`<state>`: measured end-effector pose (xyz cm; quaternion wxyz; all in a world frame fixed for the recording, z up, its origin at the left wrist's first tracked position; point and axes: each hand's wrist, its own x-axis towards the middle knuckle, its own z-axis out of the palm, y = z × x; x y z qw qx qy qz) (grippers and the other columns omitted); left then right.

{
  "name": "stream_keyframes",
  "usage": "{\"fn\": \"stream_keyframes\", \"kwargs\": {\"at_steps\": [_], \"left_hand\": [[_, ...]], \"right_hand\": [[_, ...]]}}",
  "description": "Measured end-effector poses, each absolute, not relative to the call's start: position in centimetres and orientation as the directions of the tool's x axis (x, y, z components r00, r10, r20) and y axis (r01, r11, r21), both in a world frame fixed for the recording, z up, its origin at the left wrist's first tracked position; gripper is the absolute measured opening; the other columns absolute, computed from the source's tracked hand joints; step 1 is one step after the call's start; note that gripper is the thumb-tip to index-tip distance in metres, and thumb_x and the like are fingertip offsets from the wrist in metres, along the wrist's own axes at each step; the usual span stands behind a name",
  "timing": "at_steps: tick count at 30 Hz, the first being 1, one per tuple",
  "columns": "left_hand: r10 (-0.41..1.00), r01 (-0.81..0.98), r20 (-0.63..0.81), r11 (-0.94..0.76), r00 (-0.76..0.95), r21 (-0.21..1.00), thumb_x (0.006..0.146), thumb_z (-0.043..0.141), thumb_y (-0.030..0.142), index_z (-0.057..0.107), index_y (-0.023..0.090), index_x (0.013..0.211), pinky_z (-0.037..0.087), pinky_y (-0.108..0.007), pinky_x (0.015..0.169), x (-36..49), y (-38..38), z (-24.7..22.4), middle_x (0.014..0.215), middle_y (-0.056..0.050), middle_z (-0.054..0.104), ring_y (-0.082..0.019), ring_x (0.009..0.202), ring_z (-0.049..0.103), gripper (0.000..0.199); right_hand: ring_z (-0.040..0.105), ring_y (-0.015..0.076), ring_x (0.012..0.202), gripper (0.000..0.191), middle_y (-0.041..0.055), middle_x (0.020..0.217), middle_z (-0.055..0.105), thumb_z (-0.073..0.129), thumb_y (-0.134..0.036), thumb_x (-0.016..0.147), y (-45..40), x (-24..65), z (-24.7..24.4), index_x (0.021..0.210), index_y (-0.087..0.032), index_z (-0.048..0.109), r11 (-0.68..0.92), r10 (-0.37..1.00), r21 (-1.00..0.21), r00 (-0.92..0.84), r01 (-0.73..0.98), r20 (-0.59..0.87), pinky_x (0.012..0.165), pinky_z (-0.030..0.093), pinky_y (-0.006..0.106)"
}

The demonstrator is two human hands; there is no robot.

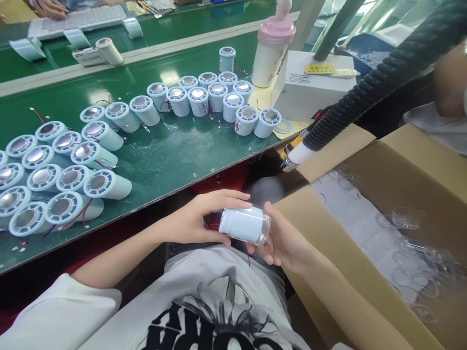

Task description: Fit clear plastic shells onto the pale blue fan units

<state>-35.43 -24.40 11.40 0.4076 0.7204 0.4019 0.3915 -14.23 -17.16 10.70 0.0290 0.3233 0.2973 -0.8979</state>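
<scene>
Over my lap, a light blue plastic cylinder (pixel 241 223) lies sideways between my two hands, a red wire hanging below it. My left hand (pixel 204 214) curls round its left end, thumb below and fingers above. A clear plastic cover (pixel 265 227) encloses its right end, and my right hand (pixel 286 238) grips that cover with the fingertips underneath. Similar blue cylinders with round metal discs in their ends (pixel 98 183) lie and stand in a long cluster on the green worktable (pixel 171 160), several with thin red wires.
An open cardboard box (pixel 314 233) with clear plastic covers (pixel 404 218) stands at my right. A black ribbed hose (pixel 365 92) slants down above it. A white machine base (pixel 314 80) and a pink-lidded bottle (pixel 273 48) stand at the back. Another person's hand (pixel 51 7) shows at far left.
</scene>
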Motion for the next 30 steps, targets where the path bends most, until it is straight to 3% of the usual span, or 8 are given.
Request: {"fn": "stream_keyframes", "kwargs": {"at_steps": [4, 7, 10, 12, 15, 22, 26, 30], "left_hand": [[0.916, 0.282, 0.212, -0.314, 0.341, 0.906, 0.07, 0.078, 0.019, 0.051, 0.026, 0.132, 0.042, -0.037, 0.105, -35.0, -24.7, 11.9, 0.133, -0.011, 0.055, -0.025, 0.123, 0.052, 0.068], [0.947, 0.256, 0.122, -0.202, 0.297, 0.945, 0.072, 0.076, 0.021, 0.048, 0.025, 0.134, 0.046, -0.036, 0.101, -34.8, -25.1, 12.3, 0.13, -0.011, 0.055, -0.025, 0.121, 0.053, 0.068], [0.97, 0.183, 0.006, -0.052, 0.242, 0.982, 0.075, 0.074, 0.022, 0.048, 0.025, 0.133, 0.05, -0.034, 0.096, -34.5, -25.4, 12.3, 0.13, -0.01, 0.055, -0.024, 0.117, 0.056, 0.064], [0.975, 0.121, -0.047, 0.021, 0.217, 0.992, 0.076, 0.073, 0.024, 0.048, 0.025, 0.133, 0.052, -0.033, 0.094, -34.4, -25.5, 12.2, 0.13, -0.01, 0.055, -0.023, 0.114, 0.057, 0.063], [0.971, 0.062, -0.111, 0.1, 0.211, 0.993, 0.077, 0.072, 0.026, 0.047, 0.026, 0.134, 0.054, -0.033, 0.089, -34.4, -25.5, 12.0, 0.127, -0.009, 0.056, -0.022, 0.107, 0.061, 0.062], [0.942, -0.032, -0.074, 0.089, 0.327, 0.995, 0.074, 0.074, 0.016, 0.044, 0.03, 0.14, 0.046, -0.035, 0.102, -35.1, -25.3, 12.3, 0.143, -0.009, 0.048, -0.026, 0.124, 0.053, 0.074], [0.92, -0.108, -0.191, 0.241, 0.342, 0.965, 0.079, 0.07, 0.015, 0.038, 0.028, 0.143, 0.048, -0.036, 0.1, -35.1, -25.3, 11.8, 0.14, -0.009, 0.051, -0.024, 0.12, 0.057, 0.072], [0.901, -0.122, -0.26, 0.318, 0.347, 0.94, 0.079, 0.069, 0.018, 0.037, 0.028, 0.144, 0.049, -0.032, 0.098, -34.6, -25.4, 10.9, 0.14, -0.007, 0.052, -0.023, 0.12, 0.056, 0.073]], "right_hand": [[0.049, 0.0075, 0.032, 0.075, 0.0044, 0.054, 0.062, 0.015, -0.073, 0.088, -17.4, -14.1, 10.2, 0.083, -0.013, 0.061, -0.743, 0.144, -0.593, -0.791, 0.311, -0.594, 0.026, 0.028, 0.014], [0.056, 0.012, 0.04, 0.063, 0.0039, 0.057, 0.062, 0.026, -0.068, 0.089, -17.8, -13.7, 10.0, 0.084, -0.015, 0.058, -0.469, 0.426, -0.826, -0.74, 0.312, -0.521, 0.034, 0.041, 0.019], [0.069, 0.0177, 0.08, 0.027, 0.0109, 0.102, 0.069, 0.044, -0.036, 0.095, -17.9, -13.0, 9.6, 0.113, -0.018, 0.052, 0.042, 0.721, -0.973, -0.681, 0.228, -0.128, 0.067, 0.058, 0.029], [0.058, 0.0223, 0.117, 0.044, 0.0131, 0.141, 0.048, 0.051, -0.017, 0.09, -17.8, -12.7, 9.3, 0.131, -0.025, 0.04, 0.393, 0.677, -0.916, -0.7, 0.086, 0.225, 0.091, 0.054, 0.039], [0.044, 0.0235, 0.132, 0.057, 0.0071, 0.148, 0.04, 0.056, -0.003, 0.085, -17.5, -12.6, 8.8, 0.132, -0.033, 0.045, 0.65, 0.47, -0.754, -0.733, -0.089, 0.492, 0.104, 0.045, 0.044], [0.068, 0.0195, 0.094, 0.05, 0.005, 0.116, 0.067, 0.068, -0.033, 0.084, -17.6, -12.5, 8.8, 0.131, -0.033, 0.05, -0.081, 0.591, -0.992, -0.806, -0.096, 0.03, 0.078, 0.06, 0.032], [0.067, 0.012, 0.064, 0.042, 0.0017, 0.099, 0.07, 0.069, -0.024, 0.081, -17.4, -12.4, 8.6, 0.122, -0.029, 0.061, -0.125, 0.58, -0.992, -0.812, -0.023, -0.054, 0.07, 0.059, 0.029], [0.068, 0.0153, 0.074, 0.047, 0.0003, 0.097, 0.072, 0.07, -0.022, 0.078, -17.8, -13.2, 8.6, 0.124, -0.029, 0.061, -0.179, 0.585, -0.982, -0.796, 0.058, -0.153, 0.077, 0.056, 0.03]]}}
